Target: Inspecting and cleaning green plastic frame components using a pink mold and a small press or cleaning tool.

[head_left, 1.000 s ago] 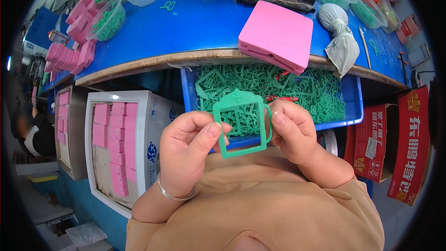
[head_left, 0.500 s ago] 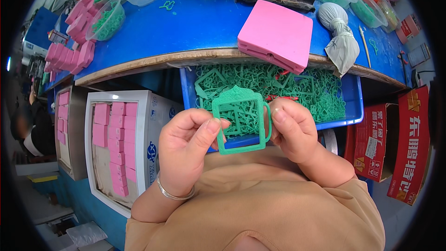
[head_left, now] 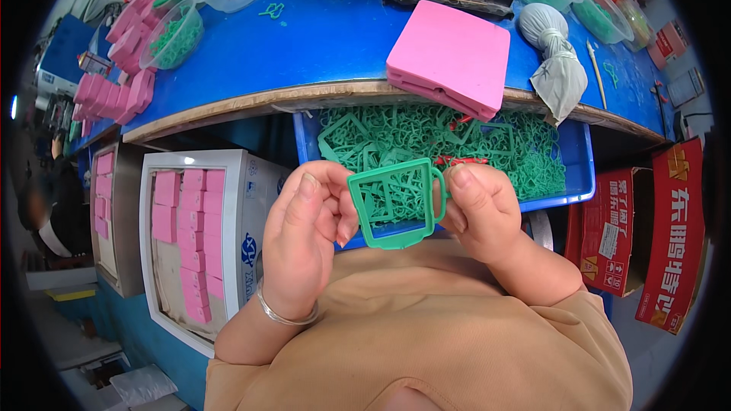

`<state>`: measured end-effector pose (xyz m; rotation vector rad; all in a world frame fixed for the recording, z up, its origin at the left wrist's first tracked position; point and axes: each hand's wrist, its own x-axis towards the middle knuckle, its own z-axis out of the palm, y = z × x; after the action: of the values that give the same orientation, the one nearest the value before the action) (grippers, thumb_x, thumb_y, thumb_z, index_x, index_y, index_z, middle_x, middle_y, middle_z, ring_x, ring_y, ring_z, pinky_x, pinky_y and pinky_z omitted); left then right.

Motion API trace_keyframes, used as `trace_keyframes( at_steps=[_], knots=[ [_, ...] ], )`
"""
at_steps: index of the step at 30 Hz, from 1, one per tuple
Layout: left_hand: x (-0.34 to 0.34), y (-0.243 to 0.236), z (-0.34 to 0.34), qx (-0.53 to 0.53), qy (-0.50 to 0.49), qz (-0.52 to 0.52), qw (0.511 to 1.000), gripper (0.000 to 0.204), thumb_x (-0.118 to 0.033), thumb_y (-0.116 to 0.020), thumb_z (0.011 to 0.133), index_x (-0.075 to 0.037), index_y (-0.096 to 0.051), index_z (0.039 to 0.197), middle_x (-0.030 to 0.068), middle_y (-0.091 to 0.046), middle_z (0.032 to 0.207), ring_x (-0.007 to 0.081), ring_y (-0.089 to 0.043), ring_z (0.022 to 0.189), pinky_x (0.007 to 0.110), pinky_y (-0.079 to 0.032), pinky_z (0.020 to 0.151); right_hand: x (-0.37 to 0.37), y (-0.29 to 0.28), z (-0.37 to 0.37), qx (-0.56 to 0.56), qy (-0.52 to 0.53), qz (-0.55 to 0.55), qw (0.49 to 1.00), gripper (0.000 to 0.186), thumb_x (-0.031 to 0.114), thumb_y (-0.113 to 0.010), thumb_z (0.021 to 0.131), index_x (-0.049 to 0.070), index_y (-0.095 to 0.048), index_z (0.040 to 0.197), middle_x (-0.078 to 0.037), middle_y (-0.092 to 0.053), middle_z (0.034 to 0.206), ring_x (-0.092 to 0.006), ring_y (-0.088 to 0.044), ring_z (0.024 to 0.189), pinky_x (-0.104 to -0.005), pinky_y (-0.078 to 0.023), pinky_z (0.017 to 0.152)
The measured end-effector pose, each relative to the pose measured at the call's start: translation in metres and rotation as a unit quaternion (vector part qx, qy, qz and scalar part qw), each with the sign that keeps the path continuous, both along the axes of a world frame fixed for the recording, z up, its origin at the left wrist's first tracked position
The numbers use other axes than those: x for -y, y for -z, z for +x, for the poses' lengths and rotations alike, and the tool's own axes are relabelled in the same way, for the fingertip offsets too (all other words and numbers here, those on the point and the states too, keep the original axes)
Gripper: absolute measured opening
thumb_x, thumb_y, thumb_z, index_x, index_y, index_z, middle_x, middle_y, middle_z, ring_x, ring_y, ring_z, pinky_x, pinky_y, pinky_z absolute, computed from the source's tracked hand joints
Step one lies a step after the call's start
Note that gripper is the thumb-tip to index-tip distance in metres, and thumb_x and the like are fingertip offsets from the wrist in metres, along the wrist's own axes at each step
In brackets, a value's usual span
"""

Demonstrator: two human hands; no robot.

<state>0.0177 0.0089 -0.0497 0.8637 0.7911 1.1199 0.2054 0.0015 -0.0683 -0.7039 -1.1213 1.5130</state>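
A thin green mug-shaped frame (head_left: pixel 401 240), with a loop handle on its right side, is held up over the blue bin. My right hand (head_left: pixel 481 205) pinches it by the loop handle between thumb and fingers. My left hand (head_left: pixel 303 209) is beside the frame's left edge, thumb raised and apart from the curled fingers. Its fingertips are close to that edge; whether they touch it I cannot tell. Below, the blue bin (head_left: pixel 582 160) is heaped with green scraps (head_left: pixel 525 160), with red-handled pliers or cutters (head_left: pixel 463 160) lying partly among them.
A pink block mould (head_left: pixel 449 53) overhangs the edge of the blue table (head_left: pixel 304 46). Beside it are a tied grey cloth pouch (head_left: pixel 550 46) and a slim stick (head_left: pixel 596 76). Pink blocks fill a white case (head_left: pixel 148 243) at left; a red carton (head_left: pixel 670 236) stands at right.
The frame has been turned over, so its crested edge now faces down toward me. My left thumb has come off it and lifted. My right hand keeps the handle.
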Motion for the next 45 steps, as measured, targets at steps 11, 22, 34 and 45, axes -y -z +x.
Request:
trace_keyframes(
  at_steps=[11, 22, 34, 45],
  knots=[
    [0.0035, -0.0033, 0.0016, -0.050, 0.038, 0.061, 0.996, 0.013, -0.013, -0.055, 0.084, -0.003, -0.054, 0.076, 0.0031, -0.055, 0.075, 0.0045, -0.043, 0.060, 0.019, -0.037, 0.055, -0.0004, -0.0048, 0.0031, -0.052, -0.059, -0.078, 0.994, 0.043, 0.027, -0.035, 0.094, 0.009, -0.037, 0.055, 0.002, -0.036, 0.050, -0.0057, -0.030, 0.045, -0.0214, -0.026, 0.042],
    [0.0044, -0.0013, 0.0014, -0.044, 0.030, 0.067, 0.996, 0.015, -0.013, -0.055, 0.085, -0.004, -0.052, 0.073, 0.0027, -0.053, 0.071, 0.0051, -0.046, 0.061, 0.019, -0.037, 0.055, 0.0000, -0.0043, 0.0036, -0.066, -0.083, -0.075, 0.991, 0.041, 0.026, -0.035, 0.094, 0.008, -0.038, 0.057, 0.002, -0.038, 0.052, -0.0058, -0.032, 0.047, -0.0214, -0.027, 0.043],
    [0.0047, -0.0015, 0.0004, -0.077, 0.031, 0.076, 0.994, 0.020, -0.016, -0.049, 0.087, 0.000, -0.052, 0.076, 0.0078, -0.051, 0.070, 0.0122, -0.044, 0.060, 0.025, -0.035, 0.054, -0.0009, 0.0013, 0.0057, -0.041, -0.079, -0.051, 0.995, 0.041, 0.028, -0.037, 0.094, 0.008, -0.041, 0.059, 0.001, -0.040, 0.051, -0.0058, -0.034, 0.046, -0.0215, -0.028, 0.043],
    [0.0044, 0.0004, 0.0009, -0.063, 0.020, 0.073, 0.995, 0.015, -0.012, -0.054, 0.085, -0.003, -0.053, 0.074, 0.0034, -0.056, 0.073, 0.0038, -0.042, 0.058, 0.019, -0.037, 0.053, -0.0013, 0.0015, 0.0031, -0.019, -0.059, -0.035, 0.997, 0.041, 0.026, -0.039, 0.093, 0.006, -0.043, 0.057, 0.000, -0.043, 0.051, -0.0062, -0.037, 0.046, -0.0214, -0.029, 0.042]
  ],
)
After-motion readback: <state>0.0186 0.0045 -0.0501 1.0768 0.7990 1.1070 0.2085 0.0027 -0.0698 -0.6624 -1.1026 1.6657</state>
